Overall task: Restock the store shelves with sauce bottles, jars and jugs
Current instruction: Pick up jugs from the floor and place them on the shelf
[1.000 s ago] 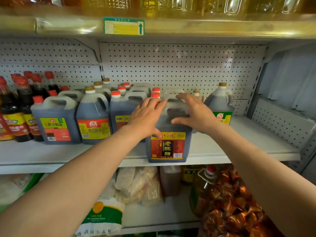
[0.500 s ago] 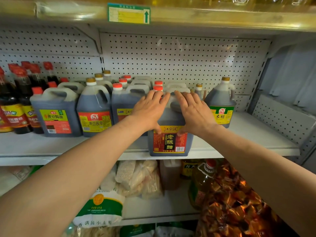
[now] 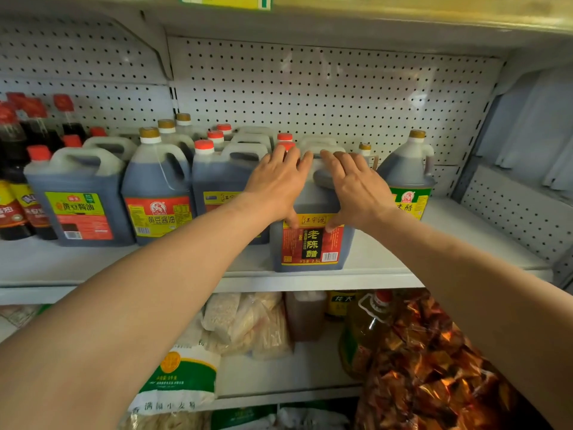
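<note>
Both hands flat on top of the vinegar jug (image 3: 313, 243), left hand (image 3: 279, 184) and right hand (image 3: 356, 187) side by side, fingers straight, thumbs down its front. Jug sits at the shelf (image 3: 434, 243) edge under them.

Your white metal shelf (image 3: 387, 268), backed by perforated panel, carries rows of dark plastic sauce jugs (image 3: 155, 187) with handles, tall red-capped bottles (image 3: 18, 169) at the left, a red-labelled vinegar jug (image 3: 313, 243) at the front edge, and a green-labelled jug (image 3: 407, 181) beside it.
</note>
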### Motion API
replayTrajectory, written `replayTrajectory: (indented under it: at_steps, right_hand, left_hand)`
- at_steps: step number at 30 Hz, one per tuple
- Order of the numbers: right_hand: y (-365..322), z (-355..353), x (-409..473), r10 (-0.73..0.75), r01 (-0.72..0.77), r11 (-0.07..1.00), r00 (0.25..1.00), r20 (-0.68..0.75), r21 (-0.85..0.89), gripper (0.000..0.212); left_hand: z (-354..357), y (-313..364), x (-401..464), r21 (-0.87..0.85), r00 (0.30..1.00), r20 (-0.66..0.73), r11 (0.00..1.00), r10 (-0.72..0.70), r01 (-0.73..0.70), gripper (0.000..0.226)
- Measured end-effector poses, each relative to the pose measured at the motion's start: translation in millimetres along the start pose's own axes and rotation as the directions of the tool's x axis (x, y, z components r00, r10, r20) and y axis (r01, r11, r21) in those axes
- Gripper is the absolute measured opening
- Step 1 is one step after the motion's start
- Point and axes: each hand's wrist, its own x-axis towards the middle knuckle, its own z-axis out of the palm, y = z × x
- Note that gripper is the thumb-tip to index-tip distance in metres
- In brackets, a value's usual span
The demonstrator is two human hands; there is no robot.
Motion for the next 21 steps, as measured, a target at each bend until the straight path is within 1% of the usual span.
replayTrajectory:
  at_steps: [7, 12, 21]
  right_hand:
    - [9, 14, 23, 0.012, -0.012, 0.999, 1.0, 0.004, 0.033, 0.148]
    - [13, 26, 39, 0.024, -0.024, 0.999, 1.0, -0.013, 0.03, 0.145]
    - [18, 43, 72, 0.038, -0.038, 0.999, 0.999, 0.009, 0.022, 0.141]
  left_hand:
    - [13, -10, 24, 0.01, 1.0, 0.008, 1.0, 0.012, -0.012, 0.138]
    - [25, -14, 38, 0.011, 1.0, 0.011, 1.0, -0.003, 0.003, 0.139]
    - [43, -27, 68, 0.02, 1.0, 0.025, 1.0, -0.011, 0.011, 0.139]
